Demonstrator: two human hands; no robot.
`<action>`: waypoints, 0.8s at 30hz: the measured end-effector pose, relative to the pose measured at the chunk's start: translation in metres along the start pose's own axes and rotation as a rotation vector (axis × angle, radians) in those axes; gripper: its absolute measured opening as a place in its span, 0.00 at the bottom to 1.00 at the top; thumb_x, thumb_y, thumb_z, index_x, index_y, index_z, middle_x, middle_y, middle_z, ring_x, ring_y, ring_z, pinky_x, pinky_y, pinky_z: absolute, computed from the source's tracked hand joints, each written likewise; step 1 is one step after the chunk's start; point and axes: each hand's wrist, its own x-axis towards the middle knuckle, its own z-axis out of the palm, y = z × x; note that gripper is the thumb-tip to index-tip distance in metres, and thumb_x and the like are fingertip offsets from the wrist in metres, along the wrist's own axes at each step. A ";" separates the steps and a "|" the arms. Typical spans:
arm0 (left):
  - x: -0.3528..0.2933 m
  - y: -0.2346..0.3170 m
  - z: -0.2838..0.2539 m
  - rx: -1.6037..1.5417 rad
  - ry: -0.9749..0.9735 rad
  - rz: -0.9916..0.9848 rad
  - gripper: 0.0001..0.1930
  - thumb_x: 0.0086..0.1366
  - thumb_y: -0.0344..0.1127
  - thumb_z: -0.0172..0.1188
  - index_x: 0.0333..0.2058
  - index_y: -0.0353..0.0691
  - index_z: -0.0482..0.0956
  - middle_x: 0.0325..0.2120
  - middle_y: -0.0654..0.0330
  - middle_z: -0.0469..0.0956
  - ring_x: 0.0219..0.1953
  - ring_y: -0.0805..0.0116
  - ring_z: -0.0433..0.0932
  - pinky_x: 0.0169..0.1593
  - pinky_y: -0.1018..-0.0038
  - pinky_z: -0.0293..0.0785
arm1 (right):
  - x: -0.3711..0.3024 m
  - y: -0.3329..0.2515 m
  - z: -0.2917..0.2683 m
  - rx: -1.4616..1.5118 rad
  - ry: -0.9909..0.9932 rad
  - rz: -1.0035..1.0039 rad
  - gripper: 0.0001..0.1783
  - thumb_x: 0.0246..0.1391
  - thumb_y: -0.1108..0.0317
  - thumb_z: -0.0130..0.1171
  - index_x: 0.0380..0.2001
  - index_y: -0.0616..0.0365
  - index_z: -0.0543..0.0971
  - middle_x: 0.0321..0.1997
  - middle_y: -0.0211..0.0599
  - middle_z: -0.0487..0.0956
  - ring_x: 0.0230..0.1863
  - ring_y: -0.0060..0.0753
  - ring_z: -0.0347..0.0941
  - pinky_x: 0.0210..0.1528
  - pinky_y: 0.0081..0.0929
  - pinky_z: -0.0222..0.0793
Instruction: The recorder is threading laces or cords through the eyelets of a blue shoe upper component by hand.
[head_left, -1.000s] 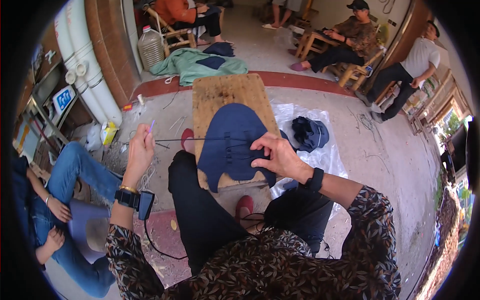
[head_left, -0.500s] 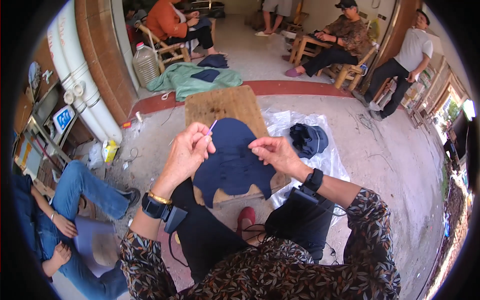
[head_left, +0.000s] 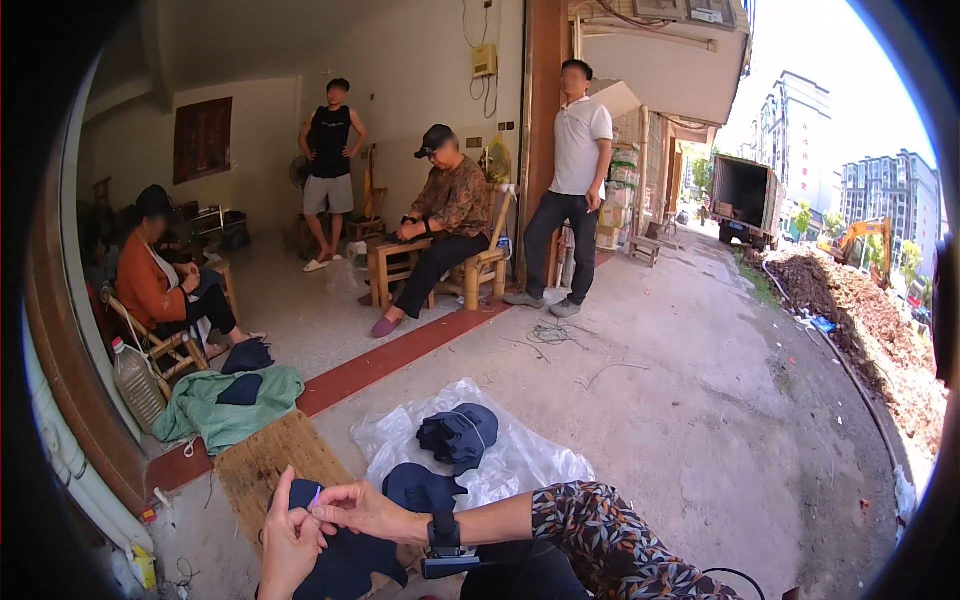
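Observation:
My left hand [head_left: 290,545] is at the lower left with its index finger raised. Its thumb and other fingers close on a thin purple stick [head_left: 317,497]. Close against it, my right hand [head_left: 368,512] pinches thumb and forefinger at the stick; anything else between those fingertips is too small to make out. Below both hands lies a dark navy cloth piece [head_left: 345,572], partly covered by them. Just beyond my right wrist is another navy piece [head_left: 420,487] at the edge of the plastic sheet. A dark strap device [head_left: 445,540] sits on that wrist.
A wooden board [head_left: 262,455] runs beyond my hands. A tied navy cloth bundle [head_left: 460,437] sits on clear plastic [head_left: 540,460]. Green cloth [head_left: 215,410] and a large bottle [head_left: 137,380] are at left. Several people sit or stand beyond; a truck [head_left: 747,200] is far right.
The view has swung up and to the right, showing more of the street. My hands, apart before, are now together at the purple stick.

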 end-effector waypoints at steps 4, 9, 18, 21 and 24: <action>0.001 -0.019 0.004 -0.066 0.043 0.061 0.33 0.71 0.23 0.55 0.71 0.33 0.54 0.24 0.58 0.81 0.20 0.78 0.75 0.23 0.81 0.71 | 0.007 -0.006 0.002 0.013 0.031 -0.010 0.15 0.72 0.53 0.55 0.39 0.52 0.81 0.26 0.18 0.74 0.25 0.09 0.62 0.24 0.12 0.56; 0.008 -0.023 0.006 -0.147 0.111 -0.008 0.14 0.70 0.25 0.58 0.53 0.29 0.74 0.25 0.58 0.82 0.18 0.80 0.73 0.20 0.82 0.67 | 0.011 -0.010 -0.001 -0.052 0.058 -0.081 0.14 0.73 0.54 0.53 0.42 0.52 0.79 0.27 0.19 0.74 0.25 0.09 0.65 0.22 0.12 0.58; -0.007 -0.032 -0.005 -0.253 0.147 -0.096 0.09 0.71 0.33 0.62 0.34 0.33 0.82 0.26 0.60 0.83 0.16 0.83 0.71 0.18 0.85 0.61 | 0.014 -0.019 0.009 -0.037 0.084 -0.088 0.15 0.75 0.55 0.50 0.42 0.55 0.75 0.32 0.22 0.76 0.26 0.10 0.71 0.23 0.12 0.65; -0.018 -0.031 -0.018 -0.268 0.119 -0.154 0.14 0.75 0.38 0.57 0.41 0.32 0.86 0.33 0.62 0.84 0.20 0.82 0.72 0.22 0.85 0.60 | 0.019 -0.028 0.016 0.102 0.064 -0.013 0.15 0.75 0.55 0.48 0.40 0.55 0.74 0.33 0.28 0.80 0.29 0.18 0.79 0.28 0.15 0.70; 0.008 -0.015 -0.018 -0.328 0.024 -0.108 0.16 0.75 0.38 0.56 0.49 0.31 0.83 0.38 0.57 0.86 0.23 0.81 0.71 0.26 0.83 0.65 | 0.024 -0.041 -0.023 0.222 0.164 0.041 0.14 0.75 0.57 0.50 0.40 0.56 0.75 0.38 0.34 0.83 0.33 0.21 0.80 0.31 0.16 0.74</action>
